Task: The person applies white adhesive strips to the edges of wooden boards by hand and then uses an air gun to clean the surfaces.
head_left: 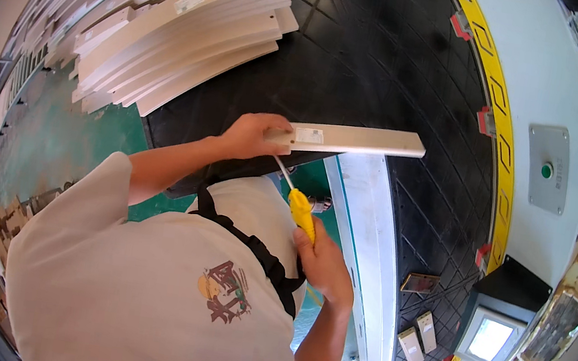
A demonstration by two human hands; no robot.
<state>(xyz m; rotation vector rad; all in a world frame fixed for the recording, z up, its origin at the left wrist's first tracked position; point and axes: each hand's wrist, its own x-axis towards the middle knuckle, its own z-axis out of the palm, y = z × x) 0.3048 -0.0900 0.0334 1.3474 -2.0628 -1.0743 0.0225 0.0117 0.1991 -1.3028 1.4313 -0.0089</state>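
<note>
My left hand (pixel 255 135) is closed round the left end of a narrow pale board (pixel 365 141), which carries a white label. The board stretches to the right from my fingers, above the black work surface. In my right hand (pixel 325 263) is a screwdriver (pixel 301 212) with a yellow handle. Its thin metal shaft points up and left, and the tip reaches the board's near edge beside my left fingers. Whether the tip sits in a hole there I cannot tell.
Pale boards (pixel 207 29) lie stacked at the upper left. A black ribbed surface (pixel 365 58) extends to a yellow-striped edge (pixel 496 99). A phone-like slab (pixel 420 283) and two small pale blocks (pixel 418 337) lie at right, near a lit screen (pixel 488 338). A white beam (pixel 369 243) runs beside my right arm.
</note>
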